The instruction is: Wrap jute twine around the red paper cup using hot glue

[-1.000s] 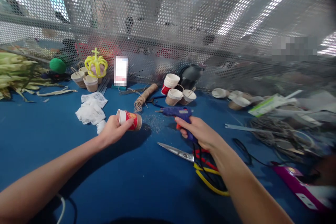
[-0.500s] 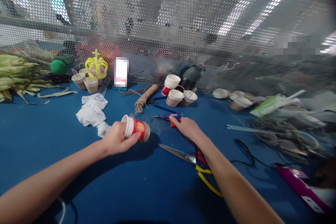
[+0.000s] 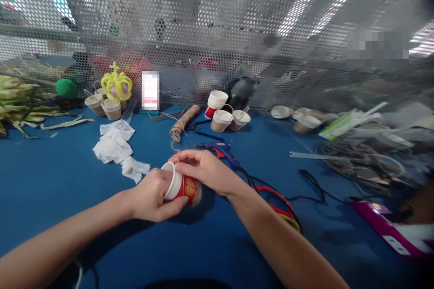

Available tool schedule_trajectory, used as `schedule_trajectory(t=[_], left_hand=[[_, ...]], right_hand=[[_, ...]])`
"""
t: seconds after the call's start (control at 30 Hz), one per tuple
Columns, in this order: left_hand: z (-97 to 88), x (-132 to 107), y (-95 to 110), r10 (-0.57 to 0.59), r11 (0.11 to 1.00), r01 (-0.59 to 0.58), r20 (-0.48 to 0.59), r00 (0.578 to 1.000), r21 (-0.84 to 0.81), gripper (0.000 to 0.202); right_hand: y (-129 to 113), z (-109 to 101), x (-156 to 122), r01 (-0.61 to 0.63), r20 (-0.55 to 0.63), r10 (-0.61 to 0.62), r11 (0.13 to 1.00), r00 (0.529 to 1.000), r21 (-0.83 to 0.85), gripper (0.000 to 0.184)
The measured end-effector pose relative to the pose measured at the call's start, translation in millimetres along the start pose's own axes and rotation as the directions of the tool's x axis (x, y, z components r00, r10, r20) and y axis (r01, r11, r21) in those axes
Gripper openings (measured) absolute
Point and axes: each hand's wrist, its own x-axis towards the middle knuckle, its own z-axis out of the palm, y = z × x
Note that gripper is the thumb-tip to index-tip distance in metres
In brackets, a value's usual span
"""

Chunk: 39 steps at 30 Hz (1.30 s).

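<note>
A red and white paper cup lies tilted on its side in my hands, its mouth toward the left. Twine covers its base end. My left hand grips it, fingers inside the mouth and thumb along the outside. My right hand is closed on the cup's upper side near the rim, thumb and fingertips against it. Just behind the right hand, a blue glue gun with an orange trigger rests on the table. A roll of twine lies farther back. My right forearm hides most of the scissors.
White crumpled wipes lie at left. Small twine-wrapped cups stand at the back, near a dark jug. A yellow crown ornament sits at back left. Black cable and a purple power strip are at right; a perforated metal screen rises behind.
My right hand has let go of the glue gun and moved left onto the cup. The cup, in my left hand, has come slightly nearer and to the right.
</note>
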Motion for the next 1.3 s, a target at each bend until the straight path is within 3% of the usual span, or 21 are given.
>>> schedule_trajectory(t=[0.1,0.17,0.23,0.37,0.5,0.93,1.3], left_hand=[[-3.1,0,0,-0.224,0.957,0.226,0.033,0.974,-0.183,0.028],[-4.7,0,0,-0.434,0.829,0.432,0.078,0.898,-0.356,0.030],[-5.2,1,-1,-0.569,0.665,0.543,0.124,0.813,-0.513,0.031],[-4.3,3,-4,-0.653,0.462,0.568,0.172,0.737,-0.681,0.028],[-3.1,3,-9,-0.697,0.379,0.555,0.166,0.697,-0.740,0.027],[-1.0,0,-7,-0.663,0.443,0.555,0.159,0.731,-0.704,0.027],[-1.6,-6,-6,-0.539,0.681,0.481,0.066,0.840,-0.552,0.032]], right_hand=[[1,-1,-1,0.022,-0.179,-0.001,0.993,0.984,0.117,0.019],[-1,-4,-3,0.051,-0.240,-0.020,0.991,0.970,0.123,0.018],[-4,-8,-5,0.087,-0.309,-0.046,0.989,0.950,0.120,0.016],[-9,-13,-9,0.170,-0.393,-0.127,0.982,0.911,0.076,0.015],[-10,-16,-11,0.183,-0.420,-0.177,0.983,0.890,-0.027,0.015],[3,-18,0,0.070,-0.367,-0.151,0.972,0.918,-0.226,0.022],[3,-15,-1,0.034,-0.343,-0.117,0.971,0.932,-0.237,0.021]])
